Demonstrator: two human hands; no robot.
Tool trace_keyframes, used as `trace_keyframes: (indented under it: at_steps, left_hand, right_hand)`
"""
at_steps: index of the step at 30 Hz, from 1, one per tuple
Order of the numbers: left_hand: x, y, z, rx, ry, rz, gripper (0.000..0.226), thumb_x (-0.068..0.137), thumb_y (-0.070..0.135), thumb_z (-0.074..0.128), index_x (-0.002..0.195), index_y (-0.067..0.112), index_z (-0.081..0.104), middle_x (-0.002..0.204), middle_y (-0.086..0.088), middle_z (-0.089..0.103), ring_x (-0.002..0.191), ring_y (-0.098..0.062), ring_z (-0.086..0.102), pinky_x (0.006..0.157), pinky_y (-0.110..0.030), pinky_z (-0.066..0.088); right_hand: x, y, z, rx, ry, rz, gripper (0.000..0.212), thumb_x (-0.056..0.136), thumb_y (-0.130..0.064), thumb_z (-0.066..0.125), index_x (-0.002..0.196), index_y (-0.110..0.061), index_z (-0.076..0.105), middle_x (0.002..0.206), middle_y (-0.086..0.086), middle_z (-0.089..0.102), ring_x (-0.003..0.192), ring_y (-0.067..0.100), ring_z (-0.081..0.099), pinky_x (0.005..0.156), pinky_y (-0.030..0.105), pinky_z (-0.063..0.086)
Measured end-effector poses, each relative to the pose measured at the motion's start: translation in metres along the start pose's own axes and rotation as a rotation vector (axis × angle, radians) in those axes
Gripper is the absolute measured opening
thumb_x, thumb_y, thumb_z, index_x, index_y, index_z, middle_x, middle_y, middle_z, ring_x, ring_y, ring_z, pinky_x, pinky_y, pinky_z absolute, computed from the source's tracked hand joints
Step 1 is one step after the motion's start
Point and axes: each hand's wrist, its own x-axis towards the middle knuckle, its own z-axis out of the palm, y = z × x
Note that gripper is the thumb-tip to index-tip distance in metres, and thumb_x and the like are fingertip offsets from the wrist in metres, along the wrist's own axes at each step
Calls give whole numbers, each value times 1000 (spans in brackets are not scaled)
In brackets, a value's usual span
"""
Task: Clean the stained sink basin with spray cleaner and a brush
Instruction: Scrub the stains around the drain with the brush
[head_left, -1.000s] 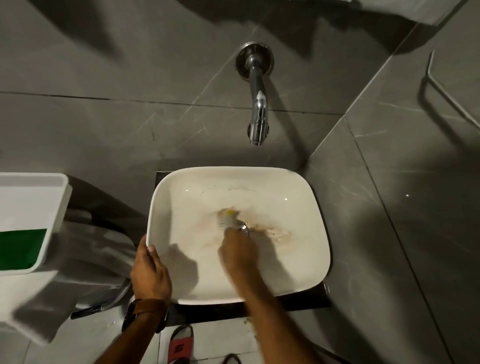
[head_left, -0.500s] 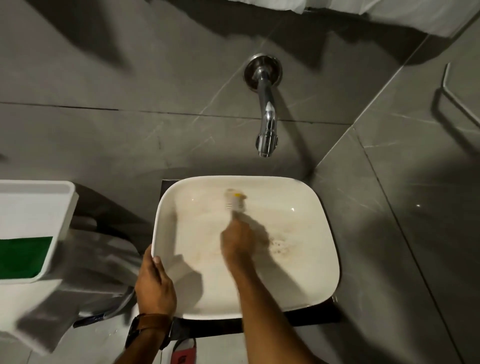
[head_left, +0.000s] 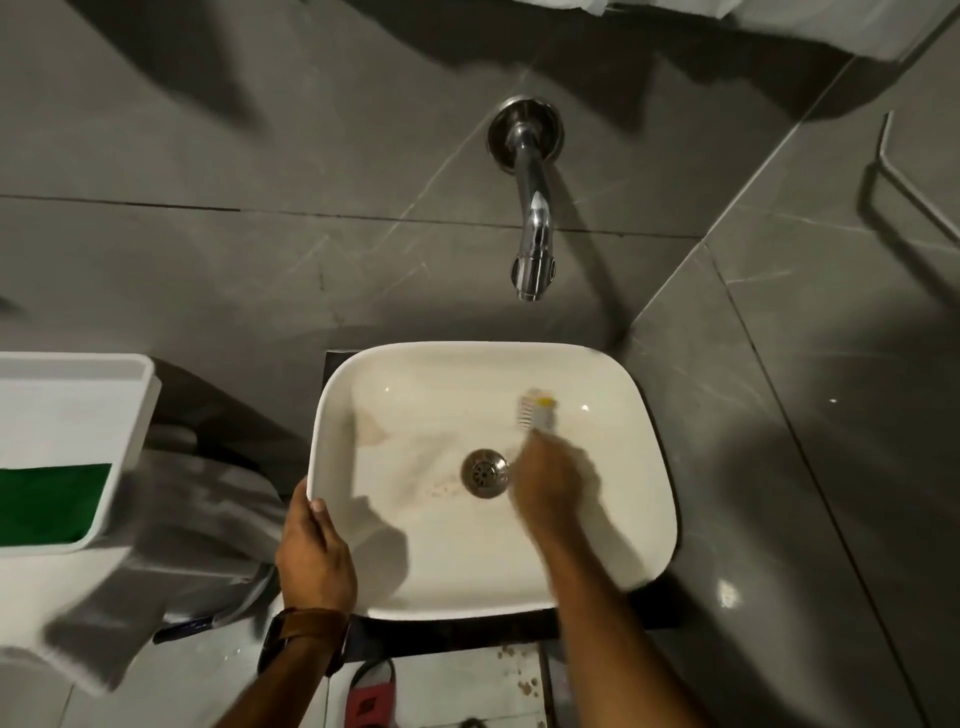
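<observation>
Right grip (head_left: 553, 480) on brush (head_left: 535, 413); stained sink (head_left: 644, 467), grey tiles (head_left: 260, 270)

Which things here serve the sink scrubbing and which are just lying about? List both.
In use:
sink basin, still stained beside the drain
brush, gripped in the right hand
left hand, steadying the rim

Lying about:
wall faucet, no water visible
white bin with green panel
grey cloth
red sandal
</observation>
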Motion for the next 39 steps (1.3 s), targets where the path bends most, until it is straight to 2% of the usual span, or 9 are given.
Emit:
trace_keyframes:
  at_steps: [2,8,15,18,21,27,31,34,39]
  left_hand:
    - [0,2,0,-1,9,-2,50,100,51,27,139,24,45,114,-13,64,87,-24,58,73,-38,54]
    - [1,3,-2,12,0,0,50,101,49,26,139,22,44,117,-16,63,89,-24,57,75,-39,54]
    - [0,3,0,5,7,-3,51,100,53,24,137,25,44,116,-16,63,89,-24,57,75,-40,55]
    - [1,2,-1,11,15,-4,49,101,50,25,138,24,44,116,-15,63,90,-24,58,76,-38,54]
    - [1,0,-1,4,3,0,44,102,49,26,137,29,43,115,-11,63,91,-27,62,77,-42,58]
    - [1,-1,-1,6,-10,-27,44,103,50,26,139,30,40,119,-10,61,98,-30,62,81,-48,58]
    - [1,1,-1,-8,-20,-42,43,103,49,28,140,32,40,120,-8,61,99,-28,62,82,-48,58]
    - [2,0,-1,-27,-14,-19,45,102,53,26,139,33,42,120,-7,62,98,-27,63,82,-45,58]
    - [2,-4,2,-15,-5,-31,44,103,50,27,139,31,42,120,-8,62,98,-27,61,82,-41,56]
  right_hand:
    - [-14,41,-9,11,37,178,24,97,-22,53,112,-16,70,112,6,74,103,27,71,80,32,53]
    - [-87,-18,14,120,-273,-167,26,93,-18,55,116,-16,68,111,8,75,100,27,72,80,36,60]
    - [-96,42,-12,39,-336,-35,25,94,-22,56,116,-17,67,117,6,73,105,27,70,85,36,58]
    - [-120,-9,-12,127,-439,-226,28,88,-19,57,112,-14,69,111,11,74,103,31,71,83,38,56]
    - [-84,-63,-17,150,-294,-422,29,92,-15,57,117,-11,70,117,14,74,110,34,70,87,38,53]
    - [-30,58,-39,-120,-245,-29,34,102,-21,40,128,-21,63,128,7,69,117,30,65,95,36,49]
    - [-105,8,-25,64,-554,-284,34,87,-25,52,120,-20,62,113,8,73,104,30,70,83,37,56]
    - [-82,-65,-19,157,-387,-452,33,93,-25,54,123,-17,66,114,11,74,108,34,70,87,40,55]
    - [-9,21,-31,-16,-345,-56,30,102,-15,43,123,-10,63,125,14,68,115,34,64,93,39,50]
